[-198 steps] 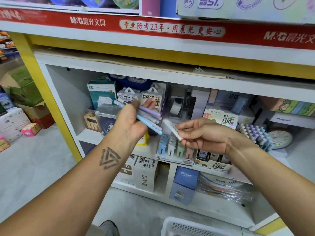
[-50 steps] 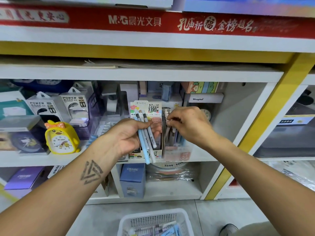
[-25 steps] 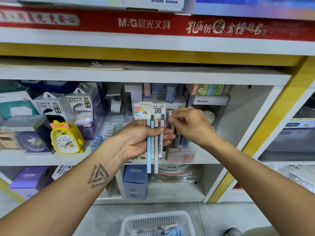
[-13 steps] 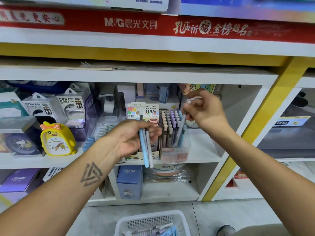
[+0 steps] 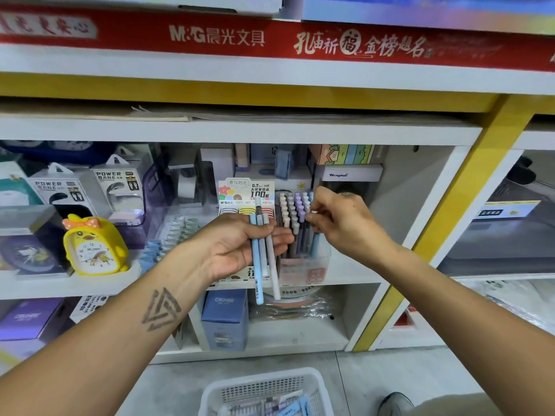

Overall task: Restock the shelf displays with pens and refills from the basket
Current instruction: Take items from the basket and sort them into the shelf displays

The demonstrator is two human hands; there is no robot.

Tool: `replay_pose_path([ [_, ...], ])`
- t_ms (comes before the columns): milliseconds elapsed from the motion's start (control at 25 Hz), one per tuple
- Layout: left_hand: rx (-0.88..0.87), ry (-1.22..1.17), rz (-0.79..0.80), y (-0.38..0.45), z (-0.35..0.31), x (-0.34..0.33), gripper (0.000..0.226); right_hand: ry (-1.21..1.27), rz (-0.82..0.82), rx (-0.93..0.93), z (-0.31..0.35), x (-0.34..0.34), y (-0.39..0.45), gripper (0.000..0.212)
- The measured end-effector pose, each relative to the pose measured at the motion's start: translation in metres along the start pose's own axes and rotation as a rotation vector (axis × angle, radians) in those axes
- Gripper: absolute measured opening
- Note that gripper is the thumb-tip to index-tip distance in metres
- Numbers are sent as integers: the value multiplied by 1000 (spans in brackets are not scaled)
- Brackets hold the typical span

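The shelf bay is crowded at 9 o'clock: power-bank boxes (image 5: pixel 120 190) and a yellow clock (image 5: pixel 94 247) fill it. At centre the lead card (image 5: pixel 246 193) stands just beside the pen rack (image 5: pixel 295 235), whose packed caps block entry from above. The left hand (image 5: pixel 237 244) with three pens (image 5: pixel 262 259) covers the rack's front. Open room lies at 3 o'clock, between the right hand (image 5: pixel 345 223) and the bay's side wall (image 5: pixel 426 205). At 6 o'clock the basket (image 5: pixel 264 385) sits on bare floor.
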State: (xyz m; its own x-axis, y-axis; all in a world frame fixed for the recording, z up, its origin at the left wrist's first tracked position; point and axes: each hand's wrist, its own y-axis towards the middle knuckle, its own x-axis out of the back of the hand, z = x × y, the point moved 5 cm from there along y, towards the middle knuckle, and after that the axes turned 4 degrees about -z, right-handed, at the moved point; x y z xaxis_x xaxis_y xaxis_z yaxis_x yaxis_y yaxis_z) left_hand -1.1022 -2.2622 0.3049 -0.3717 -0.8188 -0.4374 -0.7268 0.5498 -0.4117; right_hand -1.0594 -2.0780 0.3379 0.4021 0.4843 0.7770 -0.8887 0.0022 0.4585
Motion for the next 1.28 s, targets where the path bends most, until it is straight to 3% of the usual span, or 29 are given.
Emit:
replay_pose_path([
  [240,-19,48,32,-3,2,-2,27,20,47,12,0,-4,-1,21],
  [400,-17,48,99,-6,3,-6,30,-133,23,44,1,-4,3,11],
  [480,-18,60,143,-8,3,-10,29,-217,-5,19,0,-1,6,16],
  [560,-16,76,174,-8,4,-13,28,-18,-66,-72,5,4,8,18],
  [680,-23,99,200,-8,6,-16,31,526,79,-293,19,-7,7,14],
  [800,-37,103,211,-7,6,-18,32,699,138,-361,27,-12,6,3],
  [920,-50,58,148,-6,1,-11,34,840,-22,-455,13,7,11,6],
  [1000,-62,35,57,-3,-1,-4,31,726,-190,-430,-1,26,15,12],
  [1080,-68,41,-22,0,-3,2,29,513,-236,-348,-8,31,15,18],
  [1280,-38,43,-37,0,0,-1,29,122,-46,-139,-8,6,2,6],
])
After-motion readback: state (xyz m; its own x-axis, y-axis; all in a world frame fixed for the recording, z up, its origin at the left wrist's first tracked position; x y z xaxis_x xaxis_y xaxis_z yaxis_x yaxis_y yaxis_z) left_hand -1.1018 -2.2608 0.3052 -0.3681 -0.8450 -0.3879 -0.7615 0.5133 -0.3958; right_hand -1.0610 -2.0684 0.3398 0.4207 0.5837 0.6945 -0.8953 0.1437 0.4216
